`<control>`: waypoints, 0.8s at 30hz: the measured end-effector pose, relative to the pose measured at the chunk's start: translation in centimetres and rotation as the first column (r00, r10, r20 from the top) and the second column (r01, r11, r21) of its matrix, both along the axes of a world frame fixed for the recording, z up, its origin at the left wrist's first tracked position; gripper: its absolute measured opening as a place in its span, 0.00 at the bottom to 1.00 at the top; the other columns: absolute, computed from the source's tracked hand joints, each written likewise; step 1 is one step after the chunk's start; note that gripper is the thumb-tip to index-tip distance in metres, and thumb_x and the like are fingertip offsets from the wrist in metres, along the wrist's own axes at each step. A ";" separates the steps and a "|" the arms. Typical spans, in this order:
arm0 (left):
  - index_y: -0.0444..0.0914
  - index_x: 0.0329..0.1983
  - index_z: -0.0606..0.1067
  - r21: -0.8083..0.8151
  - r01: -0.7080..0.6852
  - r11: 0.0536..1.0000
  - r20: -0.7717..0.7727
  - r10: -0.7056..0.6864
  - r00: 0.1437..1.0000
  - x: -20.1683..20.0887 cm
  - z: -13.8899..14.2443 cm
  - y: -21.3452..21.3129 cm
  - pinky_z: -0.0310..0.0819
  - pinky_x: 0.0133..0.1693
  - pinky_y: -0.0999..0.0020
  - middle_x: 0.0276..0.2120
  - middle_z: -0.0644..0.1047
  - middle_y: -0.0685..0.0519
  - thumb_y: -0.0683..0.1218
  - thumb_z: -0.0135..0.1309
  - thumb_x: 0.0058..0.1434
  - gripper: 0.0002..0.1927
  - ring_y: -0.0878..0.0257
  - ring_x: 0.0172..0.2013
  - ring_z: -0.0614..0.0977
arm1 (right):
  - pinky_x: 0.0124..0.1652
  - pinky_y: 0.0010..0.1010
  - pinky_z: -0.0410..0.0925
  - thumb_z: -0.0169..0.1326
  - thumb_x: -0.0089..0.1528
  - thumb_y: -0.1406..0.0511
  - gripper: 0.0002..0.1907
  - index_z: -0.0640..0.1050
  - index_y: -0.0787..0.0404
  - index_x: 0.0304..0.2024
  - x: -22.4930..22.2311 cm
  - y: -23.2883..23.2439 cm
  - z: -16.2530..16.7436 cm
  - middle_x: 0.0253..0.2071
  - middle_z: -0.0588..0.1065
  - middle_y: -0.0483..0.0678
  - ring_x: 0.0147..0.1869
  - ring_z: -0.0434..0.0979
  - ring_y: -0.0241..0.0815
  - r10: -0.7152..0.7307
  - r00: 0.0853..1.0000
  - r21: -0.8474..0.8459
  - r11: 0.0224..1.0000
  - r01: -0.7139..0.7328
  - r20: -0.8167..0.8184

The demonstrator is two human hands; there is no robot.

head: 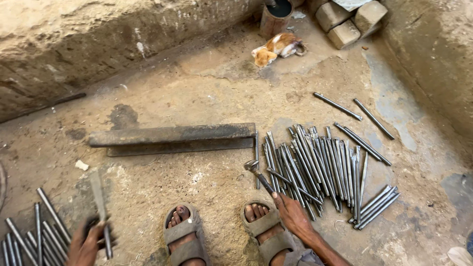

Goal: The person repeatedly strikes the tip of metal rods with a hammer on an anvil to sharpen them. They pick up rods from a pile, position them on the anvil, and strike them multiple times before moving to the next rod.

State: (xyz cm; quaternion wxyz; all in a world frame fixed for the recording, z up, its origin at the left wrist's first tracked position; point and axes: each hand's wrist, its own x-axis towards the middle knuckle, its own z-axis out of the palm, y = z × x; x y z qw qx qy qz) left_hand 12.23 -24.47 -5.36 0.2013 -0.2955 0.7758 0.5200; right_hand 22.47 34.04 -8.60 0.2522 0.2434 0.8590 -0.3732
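- Earthen floor (207, 93), dusty and uneven, carrying everything; worth squatting steady, both sandalled feet planted near the bottom edge.
- Dark steel bar (172, 138) lying flat across the middle of the floor, long side toward the feet; probably the soundest surface in reach for a rod to rest on, so better to work there than on loose dirt.
- Big heap of grey rods (315, 167) right of the bar, fanned out, a few strays toward the right edge; best kept apart from the smaller heap of rods (34, 231) at the bottom-left corner.
- Orange-and-white cat (276, 49) curled near the top edge, well apart from the work; wise to mind flying metal.
- Hammer (258, 175) just beside the big heap, head close to the bar's right end, handle running down into the right hand (295, 216); judged better gripped lower for control.
- Right fingers curled round the handle's end, clenched, thumb alongside.
- Single rod (101, 212) at the bottom-left, blurred, standing up out of the left hand (86, 246).
- Left fingers apparently wrapped tight round the rod's lower part; blur hiding the details.
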 end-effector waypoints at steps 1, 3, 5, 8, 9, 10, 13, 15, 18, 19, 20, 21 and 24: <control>0.33 0.61 0.70 0.113 -0.126 0.986 0.070 0.118 0.990 -0.3 0.9 2.8 0.81 0.34 0.50 0.34 0.75 0.39 0.47 0.35 0.76 0.19 0.49 0.29 0.79 | 0.26 0.43 0.66 0.36 0.71 0.44 0.32 0.80 0.61 0.41 0.0 0.2 -0.5 0.20 0.68 0.48 0.23 0.66 0.40 -0.013 1.000 -0.003 1.000 0.013 0.016; 0.45 0.57 0.70 0.304 -0.097 0.948 0.089 0.073 0.993 -1.3 2.7 8.7 0.70 0.24 0.61 0.29 0.75 0.49 0.54 0.38 0.73 0.17 0.59 0.23 0.72 | 0.30 0.46 0.65 0.36 0.71 0.45 0.33 0.80 0.64 0.39 0.1 0.7 -1.6 0.22 0.69 0.51 0.26 0.67 0.44 -0.047 0.998 -0.005 0.999 0.048 0.039; 0.35 0.43 0.71 0.482 0.056 0.874 0.048 -0.090 0.995 -3.0 4.1 14.5 0.62 0.19 0.68 0.21 0.68 0.54 0.57 0.44 0.74 0.21 0.65 0.19 0.68 | 0.36 0.44 0.66 0.40 0.70 0.46 0.30 0.79 0.65 0.43 0.3 0.9 -2.7 0.29 0.73 0.48 0.32 0.71 0.46 -0.010 0.969 0.014 1.000 0.014 -0.248; 0.46 0.54 0.69 0.546 0.144 0.825 0.056 -0.207 0.977 -3.7 6.6 19.6 0.64 0.21 0.73 0.24 0.70 0.60 0.54 0.43 0.70 0.13 0.70 0.20 0.70 | 0.38 0.45 0.69 0.38 0.70 0.46 0.31 0.79 0.65 0.45 0.4 1.1 -3.9 0.28 0.76 0.59 0.33 0.74 0.53 -0.131 0.991 -0.020 0.991 0.131 -0.003; 0.42 0.55 0.68 0.596 0.262 0.759 -0.030 -0.306 0.952 -3.8 7.4 20.6 0.59 0.19 0.74 0.24 0.69 0.61 0.54 0.42 0.73 0.15 0.72 0.19 0.66 | 0.37 0.45 0.69 0.39 0.69 0.45 0.31 0.79 0.63 0.49 0.5 1.3 -4.1 0.30 0.77 0.60 0.33 0.74 0.54 -0.173 0.985 -0.037 0.984 0.172 -0.006; 0.43 0.57 0.69 0.610 0.308 0.730 -0.081 -0.328 0.941 -3.9 8.1 21.4 0.58 0.19 0.75 0.24 0.68 0.61 0.54 0.42 0.73 0.16 0.72 0.19 0.66 | 0.39 0.45 0.70 0.39 0.68 0.45 0.31 0.79 0.62 0.51 0.3 1.4 -4.4 0.32 0.77 0.61 0.35 0.76 0.55 -0.169 0.985 -0.038 0.985 0.170 0.023; 0.45 0.62 0.69 0.634 0.404 0.660 -0.174 -0.387 0.905 -3.9 9.8 22.6 0.56 0.20 0.77 0.24 0.67 0.62 0.54 0.41 0.73 0.19 0.74 0.18 0.64 | 0.46 0.43 0.71 0.39 0.68 0.43 0.33 0.79 0.58 0.59 0.0 2.1 -4.8 0.38 0.79 0.62 0.41 0.79 0.56 -0.179 0.979 -0.013 0.983 0.181 0.097; 0.46 0.62 0.68 0.629 0.398 0.668 -0.151 -0.398 0.905 -3.8 10.3 22.6 0.56 0.20 0.78 0.24 0.66 0.62 0.54 0.40 0.73 0.18 0.74 0.19 0.63 | 0.53 0.41 0.70 0.39 0.68 0.43 0.34 0.76 0.55 0.64 -0.4 2.5 -4.9 0.41 0.80 0.63 0.48 0.80 0.56 -0.183 0.976 0.014 0.983 0.183 0.121; 0.45 0.63 0.69 0.685 0.385 0.619 -0.169 -0.379 0.910 -3.9 9.6 22.4 0.53 0.19 0.79 0.24 0.66 0.63 0.54 0.40 0.74 0.18 0.75 0.18 0.62 | 0.61 0.43 0.66 0.40 0.68 0.41 0.36 0.74 0.54 0.67 -0.7 2.7 -4.7 0.51 0.80 0.65 0.59 0.80 0.61 -0.209 0.966 0.005 0.978 0.211 0.149; 0.46 0.63 0.69 0.652 0.390 0.650 -0.148 -0.396 0.906 -3.9 9.0 22.4 0.55 0.19 0.78 0.24 0.66 0.63 0.55 0.39 0.73 0.19 0.74 0.18 0.63 | 0.62 0.44 0.66 0.38 0.69 0.41 0.36 0.75 0.55 0.66 -0.7 2.7 -4.6 0.52 0.80 0.64 0.60 0.79 0.61 -0.191 0.970 0.011 0.981 0.192 0.152; 0.47 0.64 0.69 0.619 0.398 0.677 -0.128 -0.414 0.901 -4.2 8.2 22.5 0.57 0.19 0.76 0.24 0.66 0.63 0.56 0.38 0.73 0.20 0.74 0.18 0.63 | 0.62 0.45 0.66 0.37 0.69 0.40 0.37 0.76 0.55 0.65 -0.7 2.6 -4.4 0.53 0.80 0.63 0.62 0.79 0.62 -0.176 0.972 0.018 0.984 0.175 0.155; 0.48 0.64 0.68 0.586 0.407 0.701 -0.106 -0.431 0.896 -4.4 7.3 22.6 0.58 0.19 0.75 0.23 0.66 0.63 0.57 0.37 0.73 0.21 0.73 0.18 0.64 | 0.63 0.45 0.66 0.35 0.69 0.39 0.37 0.77 0.55 0.64 -0.6 2.5 -4.1 0.55 0.80 0.62 0.63 0.78 0.62 -0.162 0.974 0.027 0.987 0.160 0.159; 0.50 0.67 0.68 0.058 0.707 0.704 -0.223 -0.681 0.697 -6.5 4.1 24.0 0.73 0.28 0.74 0.32 0.75 0.65 0.55 0.36 0.75 0.21 0.79 0.30 0.74 | 0.61 0.49 0.67 0.37 0.67 0.41 0.36 0.77 0.53 0.64 -0.5 2.2 -3.2 0.52 0.80 0.64 0.59 0.77 0.63 -0.187 0.978 0.035 0.982 0.185 0.095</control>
